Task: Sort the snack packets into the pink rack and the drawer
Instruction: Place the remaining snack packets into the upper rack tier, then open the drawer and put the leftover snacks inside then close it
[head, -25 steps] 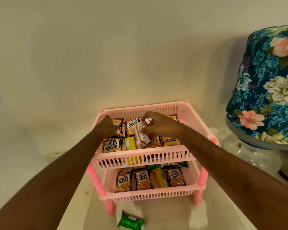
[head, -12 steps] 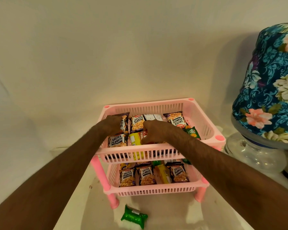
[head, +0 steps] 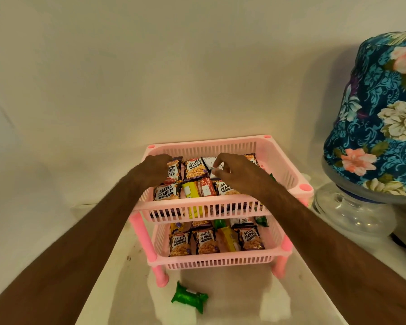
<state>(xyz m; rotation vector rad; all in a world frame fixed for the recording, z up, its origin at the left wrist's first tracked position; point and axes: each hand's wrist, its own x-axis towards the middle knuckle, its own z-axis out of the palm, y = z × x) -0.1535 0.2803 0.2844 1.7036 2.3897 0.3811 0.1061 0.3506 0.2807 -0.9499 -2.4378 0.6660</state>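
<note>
The two-tier pink rack (head: 223,146) stands against the wall, with snack packets in both tiers. My left hand (head: 158,171) is at the back left of the top tier, its fingers curled on a salted peanuts packet (head: 175,172). My right hand (head: 234,175) reaches into the back row and pinches a black-and-white packet (head: 210,164) between thumb and forefinger. Another salted peanuts packet (head: 195,170) lies between the two hands. A yellow packet (head: 190,192) and a red packet (head: 206,190) lie in the front row. The lower tier (head: 216,262) holds several peanut packets.
A green packet (head: 189,299) lies on the white surface (head: 232,301) in front of the rack's legs. At the right stands a large object under a blue floral cover (head: 375,118) on a clear glass base (head: 352,212). The plain wall is right behind the rack.
My right hand set the red-and-white packet down in the top tier's front row, then moved to the back row and took hold of the black-and-white packet. My left hand stayed put.
</note>
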